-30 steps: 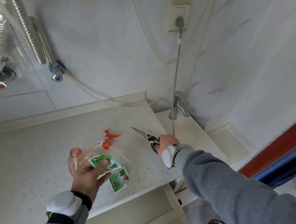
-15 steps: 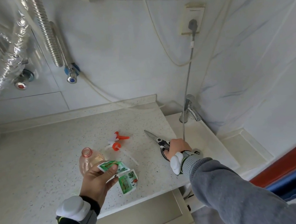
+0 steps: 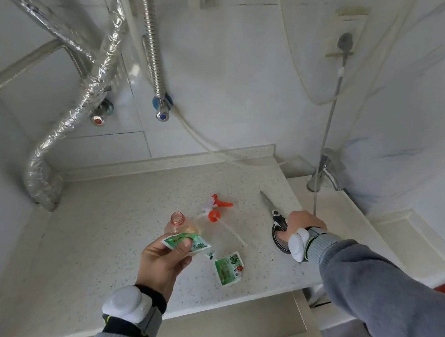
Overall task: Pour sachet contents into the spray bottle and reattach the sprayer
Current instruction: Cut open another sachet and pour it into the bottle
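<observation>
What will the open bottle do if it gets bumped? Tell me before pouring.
The bottle looks like thin clear plastic holding little or nothing, so it is probably light and would slide or tip easily. With the sprayer off, any contents could spill from its open neck. The left hand holds a sachet close by; steadying seems wise.

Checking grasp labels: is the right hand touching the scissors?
Touching. The head view shows the right hand resting on the scissors, its fingers over the black handle, blades flat on the counter.
</observation>
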Motion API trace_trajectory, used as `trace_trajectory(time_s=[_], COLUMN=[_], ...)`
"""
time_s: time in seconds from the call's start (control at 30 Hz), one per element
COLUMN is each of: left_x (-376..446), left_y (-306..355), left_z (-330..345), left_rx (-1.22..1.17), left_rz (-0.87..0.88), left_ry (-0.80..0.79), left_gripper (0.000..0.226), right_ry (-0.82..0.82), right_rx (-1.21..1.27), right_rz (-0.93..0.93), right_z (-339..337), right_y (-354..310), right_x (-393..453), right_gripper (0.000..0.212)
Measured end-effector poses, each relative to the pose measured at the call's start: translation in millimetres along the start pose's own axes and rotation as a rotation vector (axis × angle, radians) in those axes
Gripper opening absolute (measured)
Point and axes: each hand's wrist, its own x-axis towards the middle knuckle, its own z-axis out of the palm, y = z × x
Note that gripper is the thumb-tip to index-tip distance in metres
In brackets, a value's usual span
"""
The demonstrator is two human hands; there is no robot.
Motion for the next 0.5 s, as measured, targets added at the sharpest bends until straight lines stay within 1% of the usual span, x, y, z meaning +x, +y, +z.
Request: trace_trajectory(time_s=[0.07, 0.2, 0.23, 0.3, 0.33, 0.4, 0.43, 0.5], left_x=[-5, -11, -14, -18, -20, -23, -24, -25], left_y=[8, 19, 23, 28, 29, 31, 31, 34], left_z=[-17, -39, -45, -58, -63, -73, -77, -84], left_rx=[-0.017, -0.029, -0.036, -0.044, -0.049, -0.073, -0.082, -0.081], left_rz=[0.031, 0.046, 0.049, 0.056, 0.057, 0.061, 0.065, 0.068], left_ry=[0.013, 0.035, 0.047, 0.074, 0.097, 0.127, 0.139, 0.157], left_gripper=[0.009, 0.003, 0.006, 0.022, 0.021, 0.004, 0.004, 0.007], right_ry=[0.031, 0.185, 0.224, 0.291, 0.320, 0.378, 0.384, 0.342], right_rx=[-0.055, -0.127, -0.138, -0.118, -0.100, -0.089, -0.094, -0.129], right_rz=[-0.041, -0.193, -0.260, -0.428, -0.529, -0.739, -0.837, -0.990], right_z=[-11, -36, -41, -44, -43, -35, -29, -15], right_y=[-14, -46, -61, -93, -110, -141, -152, -173], right_x=[-5, -20, -27, -44, -57, -84, -96, -114], right_gripper=[0.034, 0.032, 0.032, 0.030, 0.029, 0.028, 0.027, 0.029])
